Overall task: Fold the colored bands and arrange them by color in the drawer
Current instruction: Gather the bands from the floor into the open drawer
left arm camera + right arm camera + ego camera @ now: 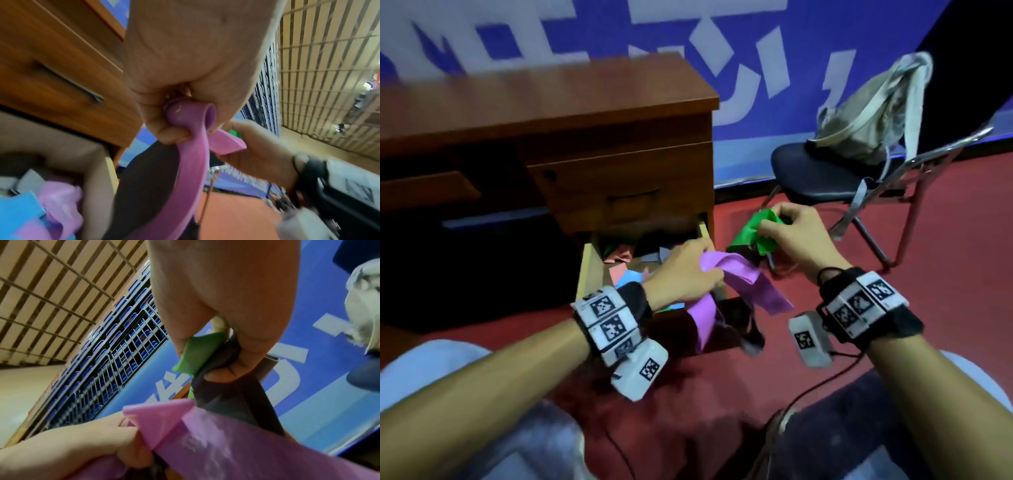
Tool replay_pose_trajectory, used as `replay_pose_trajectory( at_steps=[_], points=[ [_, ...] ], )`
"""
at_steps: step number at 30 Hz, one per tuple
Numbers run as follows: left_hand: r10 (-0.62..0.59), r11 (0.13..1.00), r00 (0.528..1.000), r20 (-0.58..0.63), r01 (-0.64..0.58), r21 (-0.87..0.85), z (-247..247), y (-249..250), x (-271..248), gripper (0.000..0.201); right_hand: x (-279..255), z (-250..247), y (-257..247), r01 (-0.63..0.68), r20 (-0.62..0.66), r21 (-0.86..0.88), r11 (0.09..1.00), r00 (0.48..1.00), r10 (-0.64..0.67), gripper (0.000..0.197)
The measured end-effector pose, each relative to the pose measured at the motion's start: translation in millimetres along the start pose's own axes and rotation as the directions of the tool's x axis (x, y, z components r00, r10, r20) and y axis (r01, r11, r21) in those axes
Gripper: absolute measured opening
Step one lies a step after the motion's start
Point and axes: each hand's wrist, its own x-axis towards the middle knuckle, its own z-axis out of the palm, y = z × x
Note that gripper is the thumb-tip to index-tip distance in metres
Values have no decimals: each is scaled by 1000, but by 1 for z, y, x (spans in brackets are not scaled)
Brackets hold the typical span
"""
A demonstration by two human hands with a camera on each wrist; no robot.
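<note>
Your left hand (685, 270) fisted round pink band (736, 274), over open drawer's (589, 263) right edge; band's loose ends trail toward 5 o'clock past drawer front. Your right hand (796, 233) at 2 o'clock of left, above red floor (945, 274), pinching bunched green band (748, 233) together with dark band (230, 395) that hangs below. Drawer under table (544, 99) holds jumbled red, blue, grey bands (633, 263). Chair (825, 178) with bag (873, 116) at 1 o'clock.
</note>
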Motion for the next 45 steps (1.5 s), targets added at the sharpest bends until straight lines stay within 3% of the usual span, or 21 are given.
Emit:
replay_pose_trajectory(
  at_steps=[4,9,12,19,23,30,31,34,36,38,40,43,45],
  points=[
    [-112,994,987,-113,114,5,-70,-43,-14,17,6,44,-9,-24,80,59,998,997,20,23],
    [-279,959,909,-310,245,-144,-116,-107,-24,18,32,100,-14,38,204,14,999,978,-40,15],
    [-336,938,878,-342,278,-209,-123,-139,-16,13,56,132,-5,43,239,-68,997,971,-26,8],
    [-298,948,839,-455,204,-245,-128,-172,23,20,90,169,19,-13,295,-170,985,953,63,8],
    [-231,967,774,-589,113,-230,-137,-178,45,19,101,175,27,-46,289,-204,978,952,105,7],
    [-233,972,852,-468,186,-145,-120,-199,60,28,116,188,42,-98,348,-205,974,923,166,8],
    [-248,968,870,-425,202,-152,-117,-202,60,34,117,191,44,-117,367,-205,972,911,187,15],
    [-297,944,925,-238,247,-218,-107,-206,59,66,120,199,52,-166,421,-251,954,868,263,62],
    [-301,943,939,-170,266,-198,-106,-204,57,85,118,203,53,-156,446,-302,940,849,284,78],
    [-296,948,945,-137,274,-161,-108,-203,55,96,114,201,49,-97,448,-367,925,853,267,77],
    [-287,956,951,-116,276,-102,-108,-203,52,93,110,193,43,33,457,-477,878,863,216,67],
    [-272,962,958,-86,271,-30,-103,-201,47,81,103,176,40,257,503,-651,714,850,154,45],
    [-261,965,964,-49,262,24,-99,-201,45,73,101,165,43,296,519,-703,647,835,182,40]
  ],
)
